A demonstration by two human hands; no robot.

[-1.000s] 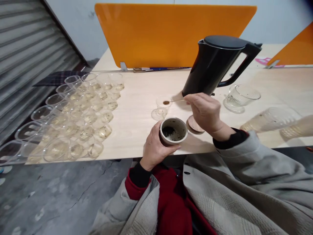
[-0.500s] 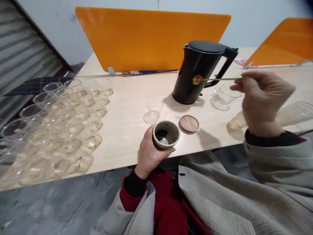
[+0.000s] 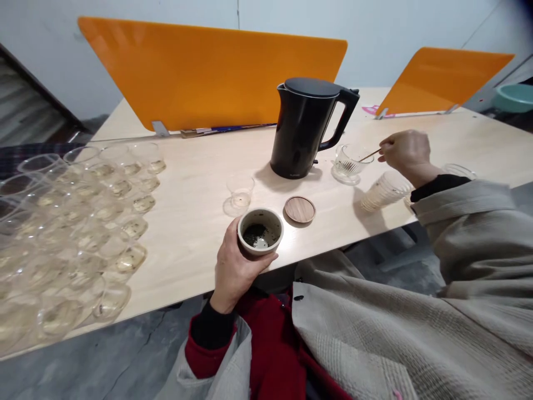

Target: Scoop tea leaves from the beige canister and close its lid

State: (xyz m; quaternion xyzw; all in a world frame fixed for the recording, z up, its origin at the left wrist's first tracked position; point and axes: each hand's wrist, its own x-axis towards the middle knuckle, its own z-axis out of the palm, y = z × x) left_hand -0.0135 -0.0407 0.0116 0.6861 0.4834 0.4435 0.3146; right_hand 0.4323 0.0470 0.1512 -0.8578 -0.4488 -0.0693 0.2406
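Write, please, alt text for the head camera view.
A left hand holds a beige ceramic cup of dark tea leaves at the wooden table's edge. The right hand dips a thin golden spoon into a ribbed glass pitcher beside a black electric kettle.

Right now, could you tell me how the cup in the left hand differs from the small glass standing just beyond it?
The ceramic cup is opaque and beige; the small glass is clear. The cup holds dark tea leaves; the glass looks nearly empty. The left hand grips the cup at the table edge; the glass stands untouched. Both are upright and open.
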